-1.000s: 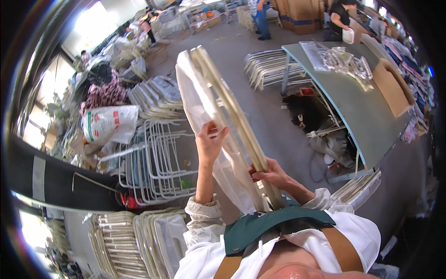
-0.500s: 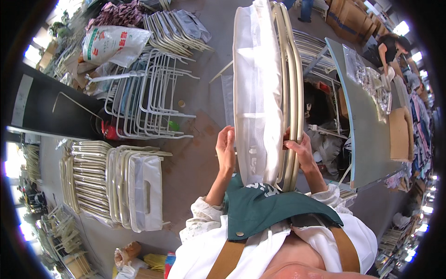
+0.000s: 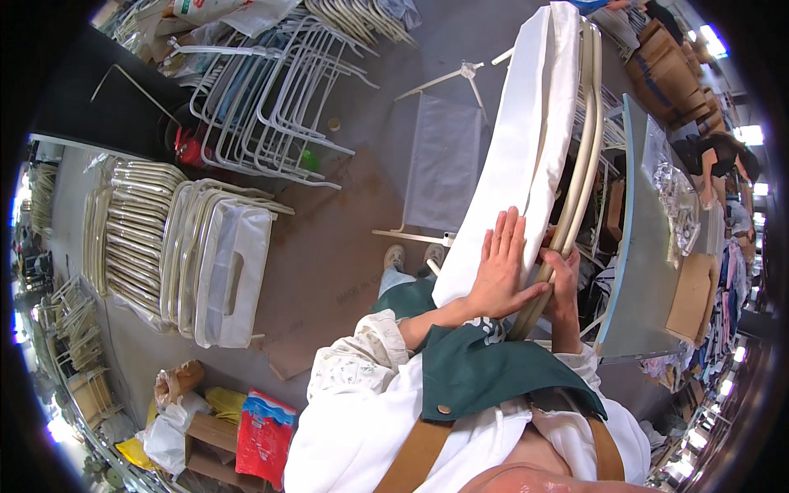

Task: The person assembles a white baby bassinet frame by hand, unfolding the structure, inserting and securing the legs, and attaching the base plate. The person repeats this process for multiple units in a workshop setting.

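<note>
Workshop floor (image 3: 382, 127) is cluttered, and the right hand (image 3: 565, 275) wraps the beige tubes of a folded frame (image 3: 587, 115) upright in front of the body, left hand (image 3: 503, 259) resting flat on its white fabric (image 3: 505, 148), not gripping. Probably lightish, stiff in the metal but soft and maybe slippery in the cloth, so I'd hold the tubes; stacked frames (image 3: 136, 230) sit left, and that table (image 3: 645, 279) on the right limits swinging room.
</note>
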The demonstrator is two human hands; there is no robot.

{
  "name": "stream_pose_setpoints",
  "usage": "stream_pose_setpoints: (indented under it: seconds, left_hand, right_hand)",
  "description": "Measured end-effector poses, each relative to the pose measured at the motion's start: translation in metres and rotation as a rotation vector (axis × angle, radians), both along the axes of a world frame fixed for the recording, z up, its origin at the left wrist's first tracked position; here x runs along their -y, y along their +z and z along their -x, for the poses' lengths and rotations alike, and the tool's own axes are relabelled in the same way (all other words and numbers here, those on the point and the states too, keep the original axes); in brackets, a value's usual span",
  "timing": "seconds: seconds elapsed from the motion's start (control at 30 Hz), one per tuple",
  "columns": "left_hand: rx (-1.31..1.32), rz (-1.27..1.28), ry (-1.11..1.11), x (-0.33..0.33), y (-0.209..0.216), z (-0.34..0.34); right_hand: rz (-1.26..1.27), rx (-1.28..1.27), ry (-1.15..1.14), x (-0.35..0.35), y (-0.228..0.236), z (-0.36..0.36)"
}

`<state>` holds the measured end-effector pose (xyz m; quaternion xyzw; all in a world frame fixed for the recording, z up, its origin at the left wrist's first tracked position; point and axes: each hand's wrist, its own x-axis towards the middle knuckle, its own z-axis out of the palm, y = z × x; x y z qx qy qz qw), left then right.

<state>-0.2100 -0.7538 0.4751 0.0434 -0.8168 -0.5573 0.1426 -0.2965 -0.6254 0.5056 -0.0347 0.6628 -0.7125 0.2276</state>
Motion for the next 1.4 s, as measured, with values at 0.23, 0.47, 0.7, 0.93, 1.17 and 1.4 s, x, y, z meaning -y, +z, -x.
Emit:
stream_pose_setpoints:
  seconds: [0.23, 0.47, 0.7, 0.93, 1.17, 1.4]
  left_hand:
    - [-0.137, 0.075, 0.118, 0.014, 0.027, -0.001]
    - [0.065, -0.072, 0.160, 0.031, 0.020, 0.028]
    - [-0.135, -0.403, 0.120, 0.052, -0.005, 0.076]
    - [0.289, -0.270, 0.135, 0.059, -0.011, 0.142]
    - [0.399, -0.482, 0.184, 0.049, -0.015, 0.137]
    - [0.408, -0.567, 0.112, 0.039, -0.017, 0.146]
  right_hand:
    - [-0.018, -0.013, 0.006, 0.005, -0.003, 0.004]
    - [-0.152, -0.075, -0.008, 0.017, -0.007, 0.007]
    - [-0.170, 0.015, 0.009, 0.020, -0.021, 0.011]
    - [-0.114, 0.060, 0.033, 0.019, -0.031, 0.019]
    - [0.033, 0.128, 0.027, 0.027, -0.033, 0.022]
    - [0.066, 0.189, -0.043, 0.024, -0.034, 0.031]
